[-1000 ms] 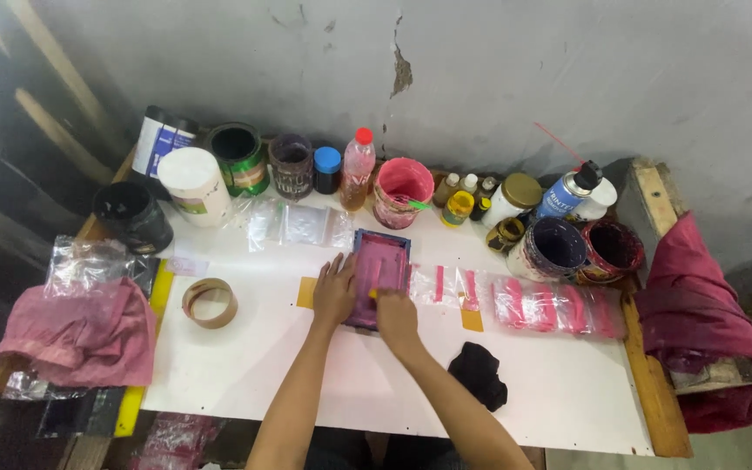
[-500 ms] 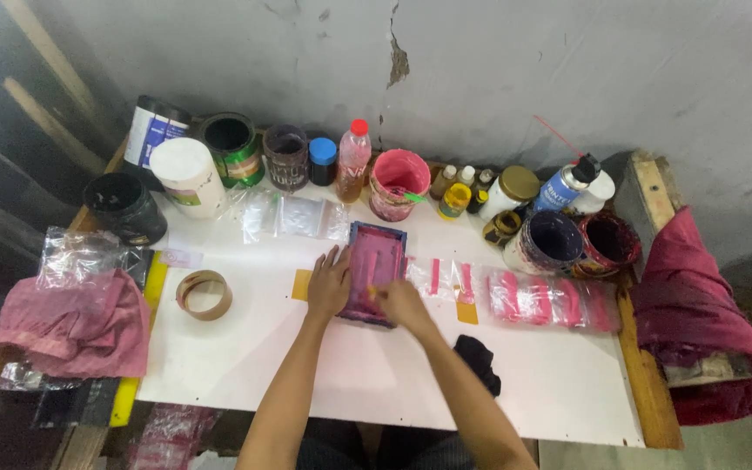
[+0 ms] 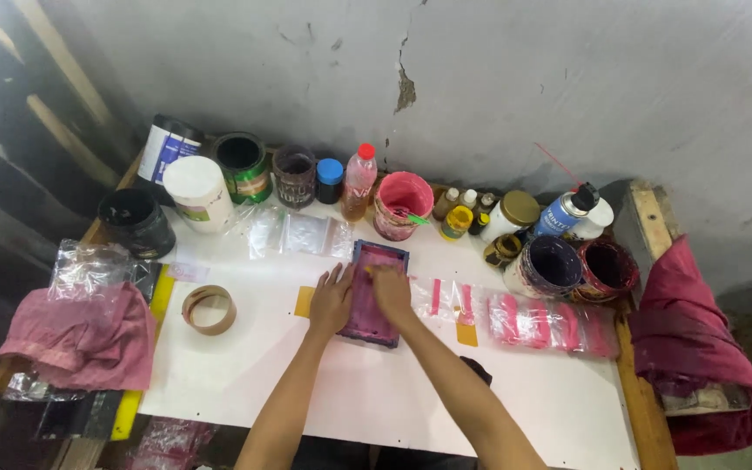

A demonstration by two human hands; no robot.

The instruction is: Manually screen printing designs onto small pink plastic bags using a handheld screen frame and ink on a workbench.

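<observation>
A white tabletop [image 3: 324, 392] edged in bare wood fills the near view, set against a cracked grey plaster wall [image 3: 498, 87]. Both forearms reach up from the bottom edge onto a small pink-stained printing screen [image 3: 378, 292] lying flat at the table's middle. The left hand [image 3: 331, 300] lies open, palm down, on the frame's left edge. The right hand [image 3: 391, 289] presses on the screen with fingers curled; whether it grips anything I cannot tell. A tape roll [image 3: 209, 309] sits to the left, pink-printed plastic bags [image 3: 550, 324] to the right, a pink cloth [image 3: 80, 339] on the far left. Paint tubs and bottles line the back, among them a pink bucket [image 3: 402, 204]. Since the earlier frame the right hand has moved from the screen's near end towards its far end.
</observation>
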